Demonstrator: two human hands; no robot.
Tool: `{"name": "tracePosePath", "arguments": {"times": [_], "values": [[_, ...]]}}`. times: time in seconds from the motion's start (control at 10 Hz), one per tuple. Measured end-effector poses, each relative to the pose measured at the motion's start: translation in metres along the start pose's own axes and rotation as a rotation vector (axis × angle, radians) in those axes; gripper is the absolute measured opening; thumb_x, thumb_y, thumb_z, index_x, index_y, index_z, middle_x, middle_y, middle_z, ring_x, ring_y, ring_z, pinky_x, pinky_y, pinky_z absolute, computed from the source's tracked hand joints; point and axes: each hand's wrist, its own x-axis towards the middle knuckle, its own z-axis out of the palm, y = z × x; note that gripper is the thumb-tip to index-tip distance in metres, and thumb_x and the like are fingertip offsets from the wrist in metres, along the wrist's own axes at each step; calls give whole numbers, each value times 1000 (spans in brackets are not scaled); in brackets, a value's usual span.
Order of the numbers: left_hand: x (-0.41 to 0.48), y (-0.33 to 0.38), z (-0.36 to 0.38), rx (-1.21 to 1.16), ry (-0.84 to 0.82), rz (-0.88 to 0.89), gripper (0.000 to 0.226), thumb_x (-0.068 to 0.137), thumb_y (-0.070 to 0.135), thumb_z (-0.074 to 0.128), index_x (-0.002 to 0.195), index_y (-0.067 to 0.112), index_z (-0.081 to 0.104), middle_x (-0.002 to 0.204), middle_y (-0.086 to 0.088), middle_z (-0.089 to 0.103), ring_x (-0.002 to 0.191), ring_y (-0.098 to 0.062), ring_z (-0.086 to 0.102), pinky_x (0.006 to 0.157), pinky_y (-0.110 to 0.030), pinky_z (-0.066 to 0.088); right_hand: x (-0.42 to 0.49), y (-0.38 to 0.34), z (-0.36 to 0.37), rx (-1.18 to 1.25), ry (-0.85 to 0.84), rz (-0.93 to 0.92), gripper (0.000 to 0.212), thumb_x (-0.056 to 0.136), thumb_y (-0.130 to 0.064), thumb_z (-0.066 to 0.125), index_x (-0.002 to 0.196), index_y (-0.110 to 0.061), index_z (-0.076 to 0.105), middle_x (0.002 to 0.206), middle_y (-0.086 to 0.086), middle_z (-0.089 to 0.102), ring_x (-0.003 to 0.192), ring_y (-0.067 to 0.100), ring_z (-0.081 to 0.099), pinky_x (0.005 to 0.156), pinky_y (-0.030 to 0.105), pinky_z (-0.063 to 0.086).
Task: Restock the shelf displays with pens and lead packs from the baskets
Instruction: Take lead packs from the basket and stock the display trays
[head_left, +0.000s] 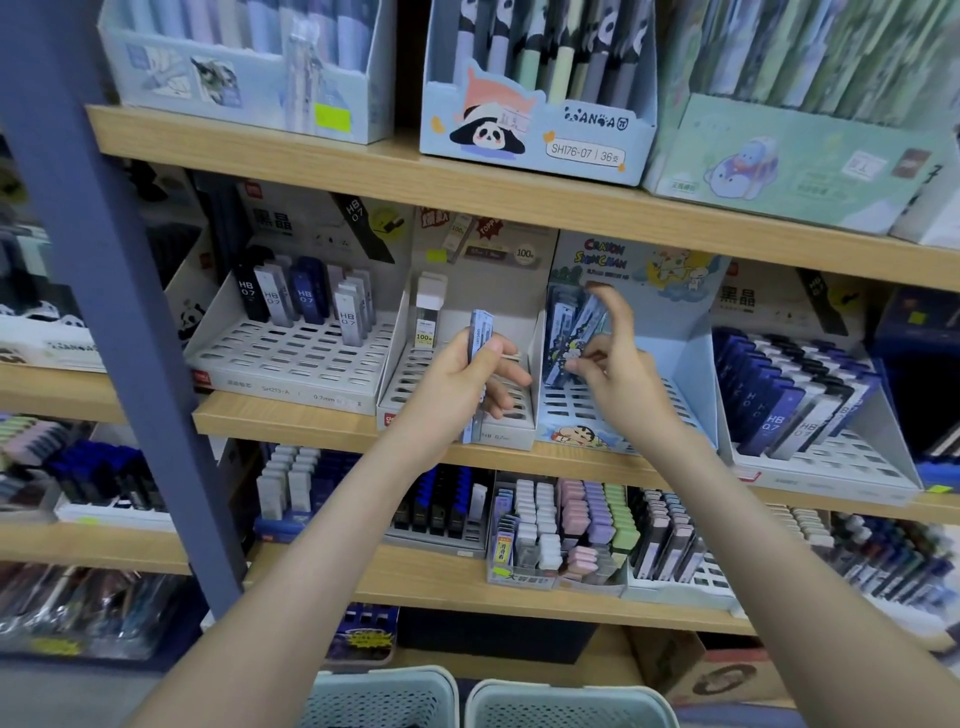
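Lead packs | slim, pale blue | gripped in left hand

A blue-grey metal upright slants down the left side, in front of the wooden shelf boards. Under the lowest board a dark box sits in shadow, and just to its left is a blue packet printed with a yellow burst. At the bottom right stands a brown cardboard box with a black ring mark on its side. Grey floor shows at the bottom left.
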Motion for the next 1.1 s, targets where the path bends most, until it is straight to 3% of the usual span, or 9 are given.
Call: {"name": "tracePosePath", "arguments": {"times": [0.2, 0.3, 0.5, 0.6, 0.7, 0.9, 1.0, 1.1], "values": [[1, -2, -1, -13, 11, 14, 21, 105, 20, 36, 94, 15, 53, 76, 1, 69, 51, -7, 54, 48, -18, 44, 1, -1, 2, 7, -26, 1, 73, 92, -8, 59, 146, -35, 17, 72, -4, 53, 60, 2, 53, 58, 15, 40], [1, -3, -1, -2, 12, 20, 21, 105, 20, 36, 95, 16, 54, 74, 3, 69, 52, -7, 55, 49, -18, 44, 0, 0, 0, -5, -35, 15, 75, 92, -8, 59, 147, -35, 16, 72, -3, 54, 62, 10, 53, 58, 15, 41], [1, -3, -1, -5, 6, 20, 21, 105, 21, 36, 96, 16, 54, 73, 4, 70, 53, -7, 55, 51, -20, 45, 4, 0, -3, -51, -99, -53, 74, 94, -6, 54, 147, -41, 15, 83, 10, 57, 67, 11, 53, 60, 8, 38], [1, -3, -1, -11, 6, 13, 20, 105, 20, 36, 95, 15, 54, 74, 3, 69, 53, -8, 55, 50, -20, 45, 4, 0, -3, -66, -97, -32, 74, 95, -9, 54, 147, -40, 12, 82, 9, 58, 67, 12, 55, 59, 12, 39], [1, -3, -1, -11, 8, 12, 20, 105, 20, 36, 96, 15, 54, 74, 3, 69, 53, -8, 55, 50, -19, 44, 3, 0, -1, -80, -77, -29, 75, 95, -9, 54, 148, -40, 11, 82, 9, 58, 67, 13, 55, 59, 16, 40], [3, -6, -1, -13, 3, 30, 20, 104, 20, 36, 96, 15, 54, 76, 1, 69, 53, -8, 56, 51, -20, 45, -3, 0, 6, -245, -173, -133, 80, 95, -9, 49, 138, -61, 5, 81, 10, 52, 70, 27, 54, 69, 46, 50], [3, -6, -3, -12, -6, 34, 20, 105, 20, 36, 96, 16, 54, 77, 1, 69, 54, -8, 55, 52, -20, 46, -4, 3, 7, -228, -119, -169, 73, 97, -13, 49, 144, -52, 10, 84, 1, 51, 77, 20, 49, 73, 39, 45], [2, -5, -3, -3, -23, 33, 21, 105, 19, 35, 96, 15, 54, 75, 2, 69, 50, -7, 50, 49, -20, 42, -3, 11, 6, -300, 42, -240, 66, 94, -4, 49, 149, -31, 25, 91, -4, 39, 87, 11, 27, 79, 32, 30]]}}
